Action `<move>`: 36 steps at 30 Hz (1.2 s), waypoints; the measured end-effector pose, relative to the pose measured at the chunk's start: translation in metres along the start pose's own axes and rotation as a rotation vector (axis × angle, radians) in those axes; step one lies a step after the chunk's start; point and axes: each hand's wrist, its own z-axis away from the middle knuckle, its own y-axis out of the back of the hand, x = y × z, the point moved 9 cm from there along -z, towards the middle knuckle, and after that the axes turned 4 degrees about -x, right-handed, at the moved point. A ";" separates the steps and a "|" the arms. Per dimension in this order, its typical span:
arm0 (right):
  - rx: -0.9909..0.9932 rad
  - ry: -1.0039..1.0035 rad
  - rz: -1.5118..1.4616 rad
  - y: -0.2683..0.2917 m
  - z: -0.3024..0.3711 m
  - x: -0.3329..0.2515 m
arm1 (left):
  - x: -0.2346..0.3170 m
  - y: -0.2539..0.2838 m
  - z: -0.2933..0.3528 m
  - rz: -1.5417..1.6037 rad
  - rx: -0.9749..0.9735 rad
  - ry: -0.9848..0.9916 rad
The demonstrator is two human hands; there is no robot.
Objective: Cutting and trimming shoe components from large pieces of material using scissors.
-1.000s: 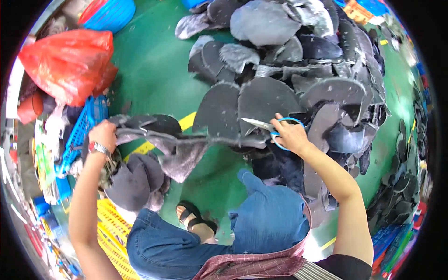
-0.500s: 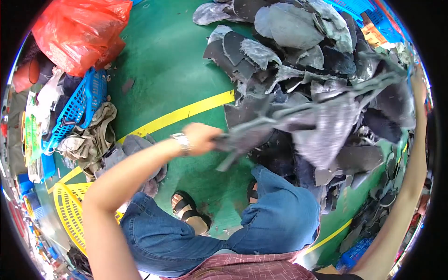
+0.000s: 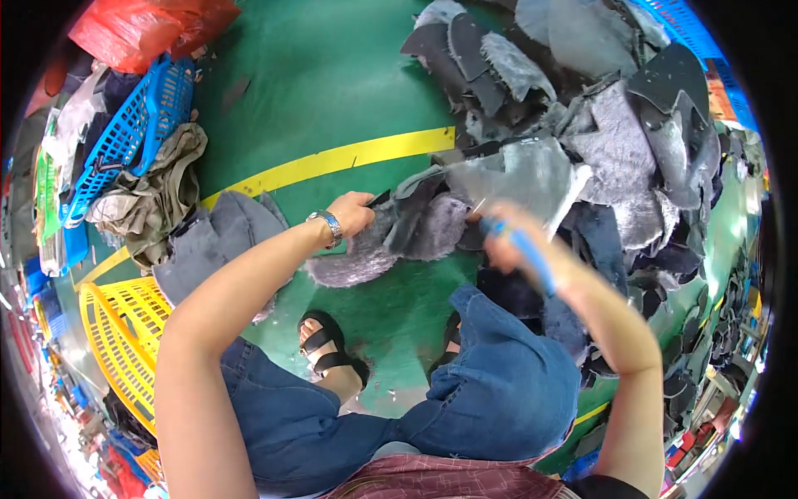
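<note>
- Left hand (image 3: 356, 214): grip clenched on the dark upper-left end of a grey strip (image 3: 424, 223); watch (image 3: 328, 226) on that wrist.
- Right hand (image 3: 530, 230): fingers wrapped round the blue handles of the scissors (image 3: 532, 259). Hand and tool both blurred (cannot tell whether the blades are apart or together).
- Strip: spans between the two hands, above the green floor (image 3: 332, 75), fluffy side showing along its lower edge. Its right end reaches the left edge of the pile (image 3: 611, 158); hands and blur hide where it stops.
- Scissors: over the pile's near left corner, handles in the palm, tip toward the strip. Whether they touch it, cannot tell.
- Pile: dark and pale grey pieces, some furry, overlapping, on the floor's right side.
- Yellow line (image 3: 349, 155) on the floor, its right end near the pile's left edge.
- Smaller heap of grey scraps (image 3: 220, 241) below the line, beside crumpled khaki cloth (image 3: 162, 200).
- Blue basket (image 3: 125, 133) tilted just beyond the cloth; red bag (image 3: 154, 33) beyond its far rim.
- Yellow basket (image 3: 104, 328) near the heap's lower edge, left of the person's knee.
</note>
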 end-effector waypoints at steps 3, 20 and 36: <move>-0.079 -0.117 -0.102 -0.040 -0.016 0.078 | -0.005 -0.002 -0.009 0.061 0.054 0.030; 0.145 -0.241 0.164 -0.046 -0.082 0.120 | -0.022 0.006 -0.028 0.165 -0.020 0.000; 0.151 -0.196 0.250 -0.047 -0.058 0.110 | -0.007 0.008 -0.004 -0.655 -0.078 -0.250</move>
